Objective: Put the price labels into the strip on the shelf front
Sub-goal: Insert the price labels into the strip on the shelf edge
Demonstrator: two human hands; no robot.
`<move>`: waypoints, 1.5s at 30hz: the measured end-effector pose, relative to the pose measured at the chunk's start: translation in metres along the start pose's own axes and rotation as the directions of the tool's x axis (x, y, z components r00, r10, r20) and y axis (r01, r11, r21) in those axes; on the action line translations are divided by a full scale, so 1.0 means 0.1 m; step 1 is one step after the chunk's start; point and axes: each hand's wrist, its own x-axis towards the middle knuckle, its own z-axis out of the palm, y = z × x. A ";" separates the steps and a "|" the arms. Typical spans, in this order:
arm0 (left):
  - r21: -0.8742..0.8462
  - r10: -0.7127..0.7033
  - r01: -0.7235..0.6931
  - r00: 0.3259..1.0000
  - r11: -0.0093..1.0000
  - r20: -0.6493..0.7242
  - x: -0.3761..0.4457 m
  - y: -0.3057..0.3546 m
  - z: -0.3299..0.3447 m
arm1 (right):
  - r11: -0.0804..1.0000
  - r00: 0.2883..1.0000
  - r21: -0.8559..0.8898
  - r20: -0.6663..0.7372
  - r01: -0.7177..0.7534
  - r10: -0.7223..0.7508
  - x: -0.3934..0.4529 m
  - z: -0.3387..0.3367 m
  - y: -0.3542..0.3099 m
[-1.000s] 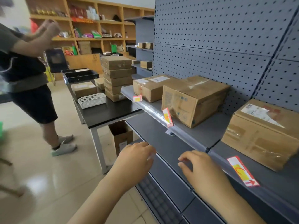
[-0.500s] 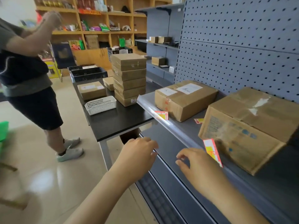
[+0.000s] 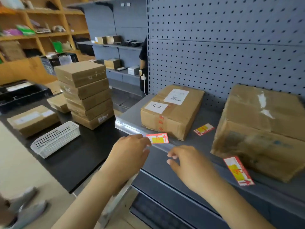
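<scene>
A red and yellow price label (image 3: 157, 138) stands at the clear strip (image 3: 127, 128) on the front of the grey shelf (image 3: 196, 142). My left hand (image 3: 130, 151) reaches it from the left. Its fingertips meet the label's left end, and the back of the hand hides whether they pinch it. My right hand (image 3: 186, 161) hovers just below the strip, right of the label, fingers loosely curled and holding nothing. A second label (image 3: 204, 129) lies flat on the shelf between two boxes. A third label (image 3: 238, 170) leans at the shelf front further right.
Two cardboard boxes (image 3: 171, 111) (image 3: 262, 129) stand on the shelf against the pegboard. To the left, a black table (image 3: 77, 161) carries a stack of flat boxes (image 3: 85, 93) and a white perforated basket (image 3: 56, 139). Another person's shoes (image 3: 24, 210) show at the lower left.
The view has swung closer to the shelf's left end. My left hand has risen to the label at the strip. My right hand has come up under the strip.
</scene>
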 end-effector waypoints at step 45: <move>-0.188 0.577 -0.582 0.812 0.791 -0.086 2.17 -0.20 0.03 | 0.429 0.423 -0.032 0.117 -0.903 0.899 1.65 -0.27 0.61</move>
